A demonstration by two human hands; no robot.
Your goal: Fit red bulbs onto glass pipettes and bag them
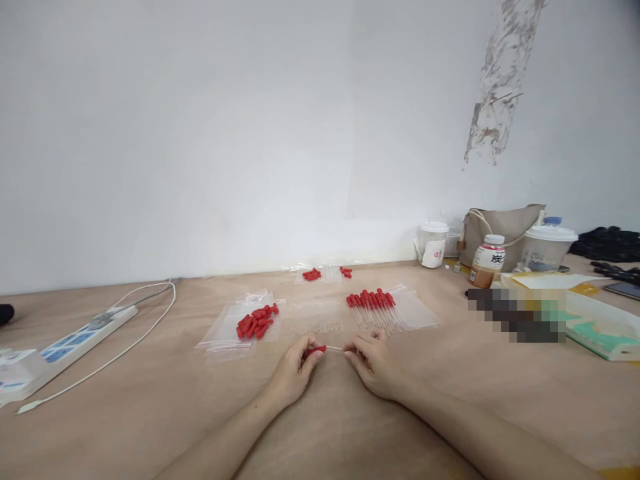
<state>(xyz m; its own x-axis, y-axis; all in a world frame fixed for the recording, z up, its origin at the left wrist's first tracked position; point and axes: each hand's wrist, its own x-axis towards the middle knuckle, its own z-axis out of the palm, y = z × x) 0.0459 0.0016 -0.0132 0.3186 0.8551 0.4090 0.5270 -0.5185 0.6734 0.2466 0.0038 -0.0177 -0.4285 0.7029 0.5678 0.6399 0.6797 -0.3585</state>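
Pale wall rises beyond both sets of fingers, behind a brown tabletop. Between the fingertips I see a slim whitish tube lying nearly level, its left end meeting a bright red bulb; how deep it sits, I can't tell. I have the left hand pinched around the bulb, and the right hand pinching the tube's other end. Both forearms angle inward, fingers curled, hands low over the tabletop.
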